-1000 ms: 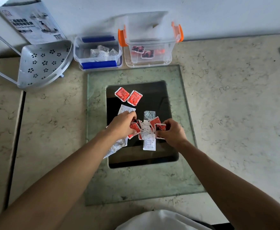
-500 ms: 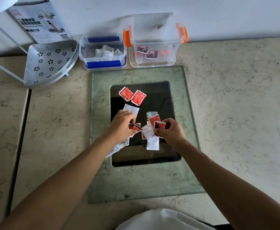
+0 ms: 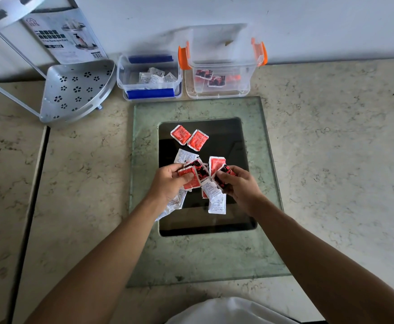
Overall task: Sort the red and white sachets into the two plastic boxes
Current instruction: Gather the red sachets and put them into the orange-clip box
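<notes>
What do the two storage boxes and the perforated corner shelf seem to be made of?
Blue-latched box and orange-latched box: clear plastic, probably. The white sachets and red sachets inside show through the walls; the latches look like opaque coloured plastic.

Corner shelf: likely metal, perhaps aluminium, with a matte silver finish, punched flower-shaped holes and thin silver rails.

- One view only, from a camera worn on the person's head, so no second view shares the scene.
- It looks forward and steeply down onto the marble counter [image 3: 331, 160], toward the white wall [image 3: 308, 24] at the top edge.
- It sits close: both forearms run in from the bottom corners.
- The wide lens bends the counter's edges.
</notes>
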The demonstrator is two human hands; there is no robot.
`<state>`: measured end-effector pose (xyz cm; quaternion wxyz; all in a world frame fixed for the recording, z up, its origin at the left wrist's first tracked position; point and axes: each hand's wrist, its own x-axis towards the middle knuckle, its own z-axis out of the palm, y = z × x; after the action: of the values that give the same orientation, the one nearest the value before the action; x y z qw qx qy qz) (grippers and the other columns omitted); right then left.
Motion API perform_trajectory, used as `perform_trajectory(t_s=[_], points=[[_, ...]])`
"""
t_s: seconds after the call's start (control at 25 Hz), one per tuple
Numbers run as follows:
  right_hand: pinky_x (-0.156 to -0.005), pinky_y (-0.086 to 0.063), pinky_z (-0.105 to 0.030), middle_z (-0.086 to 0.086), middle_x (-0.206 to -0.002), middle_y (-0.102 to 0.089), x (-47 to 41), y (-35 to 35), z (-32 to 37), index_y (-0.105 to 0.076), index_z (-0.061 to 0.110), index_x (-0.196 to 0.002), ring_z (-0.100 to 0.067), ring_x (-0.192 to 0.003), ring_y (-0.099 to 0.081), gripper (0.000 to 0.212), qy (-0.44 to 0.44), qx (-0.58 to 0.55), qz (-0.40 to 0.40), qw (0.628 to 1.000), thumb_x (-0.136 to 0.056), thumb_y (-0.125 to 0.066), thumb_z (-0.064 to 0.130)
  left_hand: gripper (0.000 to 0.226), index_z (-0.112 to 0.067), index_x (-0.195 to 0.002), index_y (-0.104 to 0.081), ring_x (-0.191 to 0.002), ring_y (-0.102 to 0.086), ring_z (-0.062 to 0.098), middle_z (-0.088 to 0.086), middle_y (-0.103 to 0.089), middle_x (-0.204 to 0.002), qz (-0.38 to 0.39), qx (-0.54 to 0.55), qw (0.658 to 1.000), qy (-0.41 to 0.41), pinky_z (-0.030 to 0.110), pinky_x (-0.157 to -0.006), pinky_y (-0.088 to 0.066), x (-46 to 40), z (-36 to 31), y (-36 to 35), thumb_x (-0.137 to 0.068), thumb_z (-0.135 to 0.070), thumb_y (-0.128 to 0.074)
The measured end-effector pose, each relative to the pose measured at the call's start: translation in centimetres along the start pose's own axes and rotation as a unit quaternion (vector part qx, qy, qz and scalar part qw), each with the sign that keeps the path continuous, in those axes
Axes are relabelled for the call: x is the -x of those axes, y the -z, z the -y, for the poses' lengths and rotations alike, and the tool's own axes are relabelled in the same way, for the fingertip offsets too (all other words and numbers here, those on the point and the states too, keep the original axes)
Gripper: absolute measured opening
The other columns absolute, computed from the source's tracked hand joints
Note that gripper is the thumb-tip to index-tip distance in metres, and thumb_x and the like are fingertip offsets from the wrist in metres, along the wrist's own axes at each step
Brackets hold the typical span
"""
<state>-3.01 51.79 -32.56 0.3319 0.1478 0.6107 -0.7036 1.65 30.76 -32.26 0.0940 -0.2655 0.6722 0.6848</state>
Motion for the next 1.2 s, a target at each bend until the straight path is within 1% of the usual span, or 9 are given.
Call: perform_trajectory(t_s=[0.16, 0.36, 0.52, 0.64, 0.72, 0.8, 0.92, 1.04, 1.2], points=[[-0.068, -0.051, -0.03, -0.009, -0.092, -0.076, -0.1, -0.7, 0.2, -0.071, 0.012, -0.099, -0.019, -0.078, -0.068, 0.016, 0.019, 0.012, 0.001, 1.0, -0.093, -0.068, 0.026, 0.009, -0.011, -0.096, -0.071, -0.07, -0.07, 0.012, 0.005, -0.075, -0.082, -0.008, 0.027, 1.0, -0.009, 0.022, -0.064, -0.055, 0.9, -0.3, -0.3, -0.088, -0.013, -0.074], [-0.067, -0.06, -0.038, -0.01, -0.087, -0.075, -0.1, -3.4, 0.3, -0.069, 0.01, -0.098, -0.027, -0.077, -0.072, 0.023, 0.043, 0.167, 0.038, 0.984, -0.092, -0.067, 0.032, 0.01, -0.006, -0.086, -0.064, -0.079, -0.072, 0.029, 0.016, -0.072, -0.086, 0.013, 0.222, 0.972, 0.08, 0.049, -0.078, -0.061, 1.9, -0.7, -1.3, -0.088, 0.001, -0.058], [-0.067, -0.051, -0.04, -0.01, -0.098, -0.056, 0.2, -5.1, -1.6, -0.058, 0.013, -0.093, -0.025, -0.081, -0.059, 0.039, 0.113, 0.456, 0.025, 0.883, -0.094, -0.054, 0.052, 0.023, -0.007, -0.1, -0.063, -0.08, -0.07, 0.026, 0.014, -0.07, -0.087, 0.056, 0.284, 0.94, 0.181, 0.05, -0.073, -0.06, 2.9, -0.1, -1.8, -0.088, -0.002, -0.044], [-0.073, -0.051, -0.047, -0.015, -0.106, -0.055, 1.1, -4.8, -2.9, -0.059, 0.006, -0.103, -0.033, -0.089, -0.053, 0.032, 0.238, 0.575, 0.049, 0.781, -0.098, -0.042, 0.032, 0.026, -0.017, -0.113, -0.063, -0.09, -0.071, 0.026, 0.011, -0.072, -0.096, 0.085, 0.266, 0.945, 0.169, 0.052, -0.074, -0.058, 3.4, 1.2, -1.3, -0.089, -0.007, -0.066], [-0.066, -0.051, -0.05, -0.016, -0.097, -0.06, 1.2, -4.2, -3.6, -0.061, -0.002, -0.091, -0.032, -0.081, -0.051, 0.029, 0.26, 0.522, 0.07, 0.809, -0.097, -0.042, 0.02, 0.045, -0.022, -0.125, -0.063, -0.1, -0.071, 0.033, 0.012, -0.073, -0.109, 0.101, 0.286, 0.937, 0.173, 0.058, -0.079, -0.057, 3.6, 1.8, -0.9, -0.084, -0.005, -0.072], [-0.077, -0.053, -0.046, -0.011, -0.111, -0.058, 1.3, -3.9, -2.9, -0.062, 0.005, -0.106, -0.026, -0.09, -0.055, 0.023, 0.224, 0.459, 0.029, 0.859, -0.099, -0.045, 0.02, 0.041, -0.02, -0.123, -0.066, -0.1, -0.07, 0.037, 0.018, -0.071, -0.111, 0.08, 0.287, 0.936, 0.186, 0.059, -0.081, -0.057, 3.5, 2.3, -1.0, -0.089, 0.002, -0.063], [-0.069, -0.053, -0.036, -0.004, -0.121, -0.05, 1.1, -2.8, -2.9, -0.054, 0.017, -0.123, -0.021, -0.094, -0.061, 0.032, 0.158, 0.51, -0.089, 0.841, -0.094, -0.059, 0.031, 0.032, -0.012, -0.116, -0.068, -0.108, -0.068, 0.046, 0.028, -0.068, -0.115, 0.041, 0.29, 0.933, 0.211, 0.068, -0.09, -0.052, 3.7, 2.4, -1.3, -0.094, 0.0, -0.049], [-0.067, -0.051, -0.033, -0.003, -0.121, -0.049, 0.9, -1.4, -3.5, -0.052, 0.019, -0.127, -0.022, -0.098, -0.06, 0.052, 0.12, 0.59, -0.099, 0.792, -0.086, -0.07, 0.044, 0.032, -0.007, -0.117, -0.063, -0.106, -0.068, 0.048, 0.031, -0.069, -0.105, 0.047, 0.296, 0.934, 0.194, 0.067, -0.091, -0.052, 3.7, 2.3, -1.4, -0.094, 0.001, -0.043], [-0.075, -0.054, -0.034, 0.0, -0.108, -0.056, 0.3, -0.2, -3.6, -0.062, 0.018, -0.109, -0.017, -0.088, -0.059, 0.035, 0.121, 0.504, -0.088, 0.851, -0.08, -0.078, 0.029, 0.02, -0.008, -0.108, -0.07, -0.076, -0.07, 0.032, 0.017, -0.068, -0.085, 0.029, 0.238, 0.959, 0.149, 0.054, -0.074, -0.06, 3.5, 1.1, -2.0, -0.091, -0.003, -0.061]])
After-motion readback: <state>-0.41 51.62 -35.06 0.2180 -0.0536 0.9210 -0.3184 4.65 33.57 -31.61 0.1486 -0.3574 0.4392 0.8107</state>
